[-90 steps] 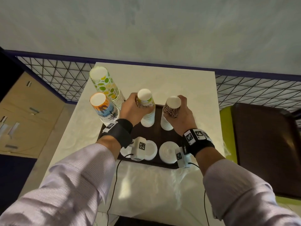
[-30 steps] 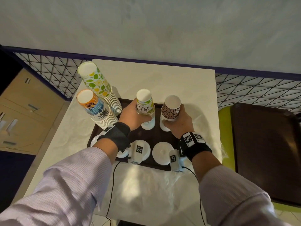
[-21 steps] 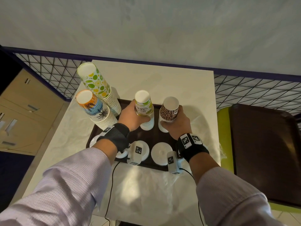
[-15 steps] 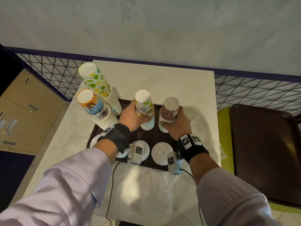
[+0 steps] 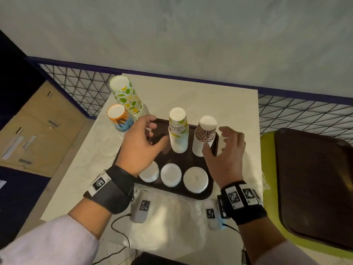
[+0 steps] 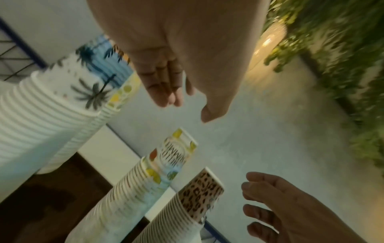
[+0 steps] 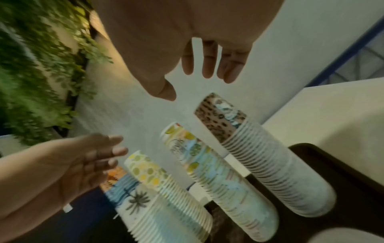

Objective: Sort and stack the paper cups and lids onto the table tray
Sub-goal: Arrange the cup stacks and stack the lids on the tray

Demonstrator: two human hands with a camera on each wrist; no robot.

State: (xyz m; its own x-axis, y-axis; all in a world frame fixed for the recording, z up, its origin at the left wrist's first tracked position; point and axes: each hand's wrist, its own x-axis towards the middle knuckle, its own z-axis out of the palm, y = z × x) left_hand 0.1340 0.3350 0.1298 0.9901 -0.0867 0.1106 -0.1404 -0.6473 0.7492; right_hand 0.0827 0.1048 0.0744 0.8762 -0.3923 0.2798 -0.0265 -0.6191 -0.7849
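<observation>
A dark brown tray lies on the white table. On it stand upside-down cup stacks: a lemon-print stack and a leopard-print stack. At the tray's rear left are a palm-print stack and a taller citrus-print stack. Three white lids lie along the tray's front. My left hand hovers open, left of the lemon stack. My right hand hovers open beside the leopard stack. Neither hand touches a cup.
A second dark tray rests on a green seat to the right. Wire mesh railing runs behind the table. Crumpled clear plastic and my wrist cables cover the table's front edge. Cardboard boxes sit low on the left.
Both hands have let go of the lemon and leopard stacks, drawn back and spread their fingers. The two stacks stay upright on the tray.
</observation>
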